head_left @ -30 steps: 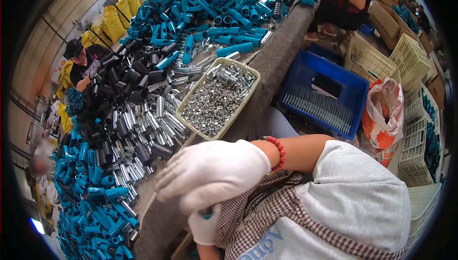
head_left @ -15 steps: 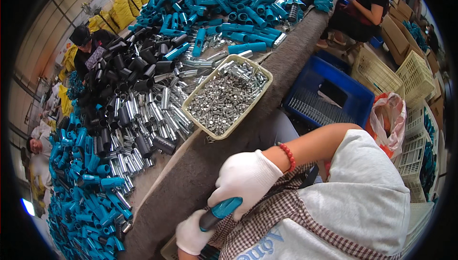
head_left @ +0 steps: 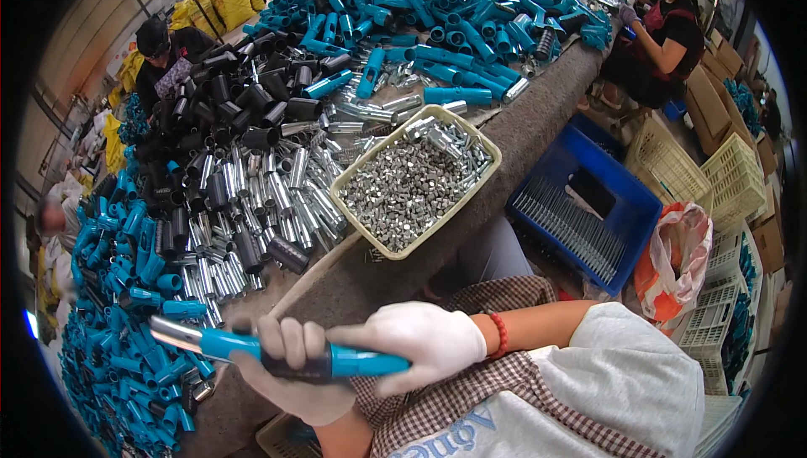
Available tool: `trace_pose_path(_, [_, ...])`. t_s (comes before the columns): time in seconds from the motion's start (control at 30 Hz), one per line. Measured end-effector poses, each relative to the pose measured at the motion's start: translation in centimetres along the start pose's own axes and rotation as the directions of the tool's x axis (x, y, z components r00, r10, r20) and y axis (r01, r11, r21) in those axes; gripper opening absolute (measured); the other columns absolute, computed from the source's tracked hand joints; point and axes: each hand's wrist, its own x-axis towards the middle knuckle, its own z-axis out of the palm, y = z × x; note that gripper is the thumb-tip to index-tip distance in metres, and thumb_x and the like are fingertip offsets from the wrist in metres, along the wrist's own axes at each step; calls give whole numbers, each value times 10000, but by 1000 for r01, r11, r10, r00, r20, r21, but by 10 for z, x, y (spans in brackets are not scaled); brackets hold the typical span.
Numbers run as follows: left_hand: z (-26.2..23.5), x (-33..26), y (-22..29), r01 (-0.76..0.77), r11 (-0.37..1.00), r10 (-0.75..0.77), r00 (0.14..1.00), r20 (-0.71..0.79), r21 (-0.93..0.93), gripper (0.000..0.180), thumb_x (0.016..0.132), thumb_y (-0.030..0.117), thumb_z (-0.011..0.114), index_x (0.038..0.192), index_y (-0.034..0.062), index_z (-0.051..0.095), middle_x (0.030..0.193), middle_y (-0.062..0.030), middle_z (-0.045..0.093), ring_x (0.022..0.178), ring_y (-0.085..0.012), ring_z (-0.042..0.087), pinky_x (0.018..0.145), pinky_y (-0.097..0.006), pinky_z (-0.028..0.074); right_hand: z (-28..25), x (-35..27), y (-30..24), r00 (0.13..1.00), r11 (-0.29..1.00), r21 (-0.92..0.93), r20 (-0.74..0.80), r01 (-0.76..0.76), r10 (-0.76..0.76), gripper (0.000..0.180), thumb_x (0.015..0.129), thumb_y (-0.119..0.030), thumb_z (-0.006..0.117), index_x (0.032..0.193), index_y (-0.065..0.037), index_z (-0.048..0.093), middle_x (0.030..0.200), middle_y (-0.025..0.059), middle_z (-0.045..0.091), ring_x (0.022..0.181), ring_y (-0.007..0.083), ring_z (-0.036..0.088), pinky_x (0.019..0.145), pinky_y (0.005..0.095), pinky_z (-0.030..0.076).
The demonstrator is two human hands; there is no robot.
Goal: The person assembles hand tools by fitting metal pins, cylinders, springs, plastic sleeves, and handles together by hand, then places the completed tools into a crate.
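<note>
Left hand: gloved in white, fingers wrapped around the dark middle section of a teal tool handle, gripping it from below.
Right hand: also gloved, closed over the handle's right end; a red bead bracelet sits at the wrist.
Where the handle is: held level between both hands, low in the view, above the near edge of the counter; its silver metal tip juts out to the left.
How it handles: looks stiff and fairly light, hard plastic over a metal tube; smooth, so the gloves help. The dark grip band seems the surest place to hold, with the far end steadied by the other hand.
Nearby: a cream tray of small metal pieces, then heaps of silver tubes, black sleeves and teal handles.
Change from half a second ago: the handle then lay mostly hidden, tilted under the right hand near the lap; it now lies horizontal and fully exposed, with the left hand moved up onto it.
</note>
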Motion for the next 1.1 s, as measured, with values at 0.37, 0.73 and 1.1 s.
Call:
trace_pose_path(0.37, [-75,23,-22,201,973,-214,971,111,117,548,871,407,680,1169,13,443,615,-40,448,381,-143,408,345,-277,349,-189,31,43,765,728,-650,-577,-217,-286,180,867,-197,620,981,-82,701,879,144,673,798,308,656,722,365,527])
trace_pose_path(0.73, [-73,15,-25,179,936,-246,948,201,302,586,777,333,799,1114,-16,469,606,-95,553,434,-176,519,404,-300,454,-289,157,151,715,157,-873,-262,-462,648,435,688,-376,666,992,-69,716,930,159,702,839,309,668,743,404,522])
trace_pose_path(1.1, [-70,16,-24,170,919,-263,936,234,355,543,806,343,758,1102,-1,459,632,-62,526,420,-141,486,384,-283,433,-289,91,121,734,809,-57,-460,-586,499,216,796,-242,676,848,-33,694,770,22,619,703,95,589,620,240,483])
